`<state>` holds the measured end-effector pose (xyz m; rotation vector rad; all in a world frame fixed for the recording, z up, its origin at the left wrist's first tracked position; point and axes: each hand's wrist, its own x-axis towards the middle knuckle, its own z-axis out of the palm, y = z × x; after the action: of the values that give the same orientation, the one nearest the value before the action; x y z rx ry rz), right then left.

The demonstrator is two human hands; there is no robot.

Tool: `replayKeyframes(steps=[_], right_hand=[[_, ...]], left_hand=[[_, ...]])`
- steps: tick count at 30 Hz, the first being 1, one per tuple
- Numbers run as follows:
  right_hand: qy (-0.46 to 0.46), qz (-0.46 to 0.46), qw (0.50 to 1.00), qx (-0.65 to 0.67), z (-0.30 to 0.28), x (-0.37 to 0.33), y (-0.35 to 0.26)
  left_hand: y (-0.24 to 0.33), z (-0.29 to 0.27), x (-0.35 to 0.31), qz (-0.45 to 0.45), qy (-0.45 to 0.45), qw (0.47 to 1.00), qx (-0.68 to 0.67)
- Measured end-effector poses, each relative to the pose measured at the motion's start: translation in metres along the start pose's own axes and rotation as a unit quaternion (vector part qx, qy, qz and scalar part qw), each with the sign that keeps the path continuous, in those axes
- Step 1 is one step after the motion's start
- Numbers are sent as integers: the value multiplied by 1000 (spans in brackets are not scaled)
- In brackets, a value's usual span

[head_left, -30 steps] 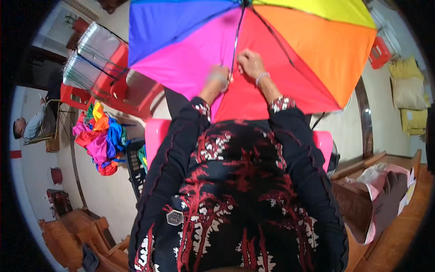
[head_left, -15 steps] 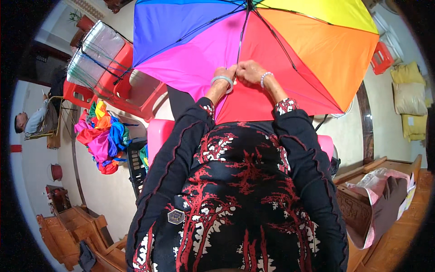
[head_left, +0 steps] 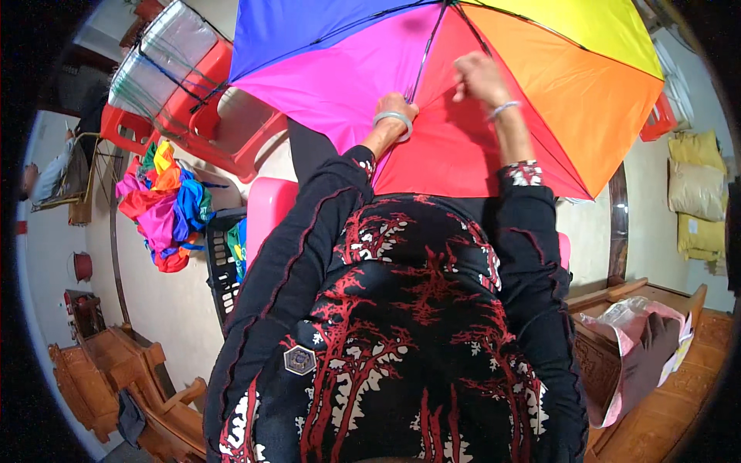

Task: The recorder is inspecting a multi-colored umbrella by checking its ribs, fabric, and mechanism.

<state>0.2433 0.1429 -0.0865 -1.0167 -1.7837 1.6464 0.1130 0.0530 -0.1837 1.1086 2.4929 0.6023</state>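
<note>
A rainbow-coloured umbrella (head_left: 463, 147) is spread open in front of me, the inside of its canopy facing me with thin dark ribs. My left hand (head_left: 397, 113), a pale bangle at its wrist, is closed round a rib (head_left: 422, 62) where the pink and red panels meet. My right hand (head_left: 480, 80) is raised over the red panel, with a beaded bracelet at the wrist. Its fingers are curled together and slightly blurred; whatever they hold, if anything, is too small to make out. The umbrella's top runs out of view.
To the left, red plastic stools (head_left: 204, 116) carry bundled umbrella frames (head_left: 174, 69). Colourful folded cloth (head_left: 166, 208) is heaped beside a black plastic basket (head_left: 224, 262). A person (head_left: 54, 174) sits at far left. Carved wooden furniture (head_left: 116, 370) and yellow sacks (head_left: 698, 189) stand around.
My right hand has left the rib beside my left hand and moved up and to the right. My left hand stays closed at the seam. The view has shifted slightly.
</note>
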Motion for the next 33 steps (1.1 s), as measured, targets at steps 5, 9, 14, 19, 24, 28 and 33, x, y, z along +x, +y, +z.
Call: replayKeyframes(steps=[5,9,14,19,24,28,33], right_hand=[[150,-156,962,164,-91,-13,-64],[306,-258,893,206,-162,-34,-118],[330,-325,873,151,-157,-69,-139],[346,-329,854,208,-195,-72,-132],[390,-408,805,182,-212,-82,-127],[512,-382,753,155,-209,-83,-128],[521,-442,710,174,-253,-81,-124]], left_hand=[[7,-2,-3,4,-5,1000,0],[-2,2,-1,-2,0,1000,9],[-3,5,0,3,6,1000,12],[-2,5,2,11,1,1000,9],[1,1,0,8,-8,1000,11],[0,-2,-8,2,2,1000,21],[3,-4,-7,3,-5,1000,20]])
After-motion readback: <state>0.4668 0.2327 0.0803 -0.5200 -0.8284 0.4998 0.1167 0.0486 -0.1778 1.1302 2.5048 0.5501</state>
